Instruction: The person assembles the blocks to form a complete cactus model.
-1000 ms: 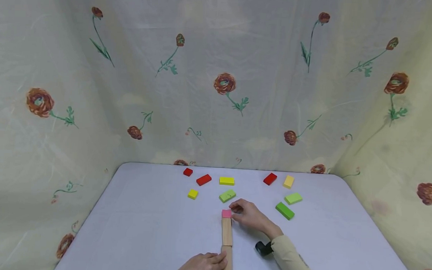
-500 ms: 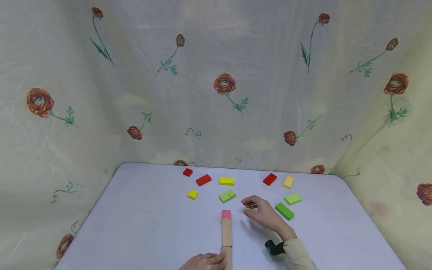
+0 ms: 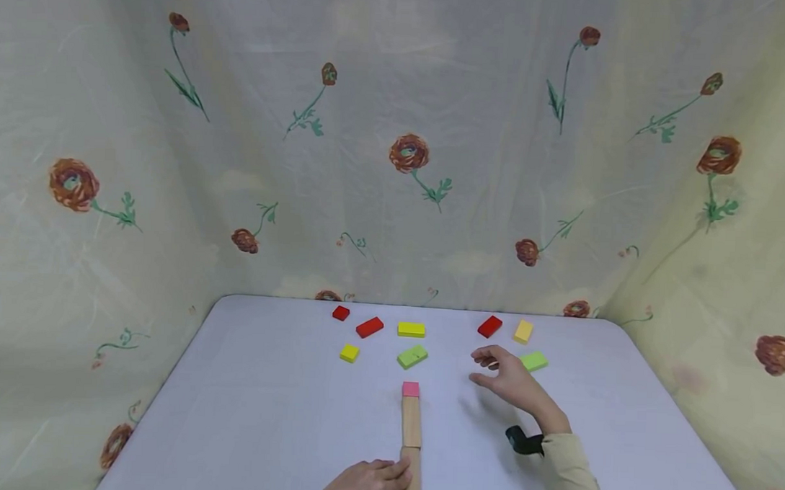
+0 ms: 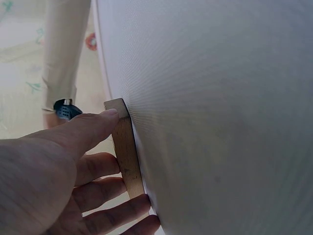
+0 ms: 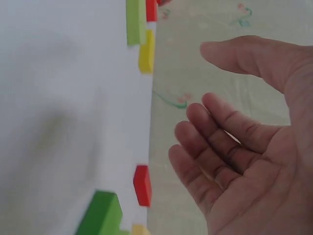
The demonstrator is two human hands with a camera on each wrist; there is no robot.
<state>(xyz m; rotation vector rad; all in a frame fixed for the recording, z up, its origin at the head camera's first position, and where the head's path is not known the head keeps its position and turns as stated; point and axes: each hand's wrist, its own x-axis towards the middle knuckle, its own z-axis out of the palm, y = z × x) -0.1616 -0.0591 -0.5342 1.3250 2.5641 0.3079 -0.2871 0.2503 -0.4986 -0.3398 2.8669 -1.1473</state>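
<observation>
Low in the head view, my left hand (image 3: 366, 480) holds a plain wooden block (image 3: 411, 487); in the left wrist view the thumb (image 4: 100, 122) touches one end and the fingers lie along it. A second wooden block (image 3: 411, 422) continues the line away from me, and a small pink block (image 3: 410, 389) caps its far end. My right hand (image 3: 510, 379) hovers over the table at the right, thumb and fingers apart, with nothing in it. It hides the dark green block in the head view; the right wrist view shows this dark green block (image 5: 100, 214) below the hand.
Toward the back lie red blocks (image 3: 369, 327), yellow blocks (image 3: 412, 330), a light green block (image 3: 412, 357), another light green block (image 3: 534, 362) and a pale orange block (image 3: 523, 332). Flowered cloth (image 3: 290, 198) encloses the table (image 3: 263, 406) at the back and sides.
My right hand has left the pink block and moved right, its thumb and fingers spreading apart, now over the dark green block. The left hand and the block line stay put.
</observation>
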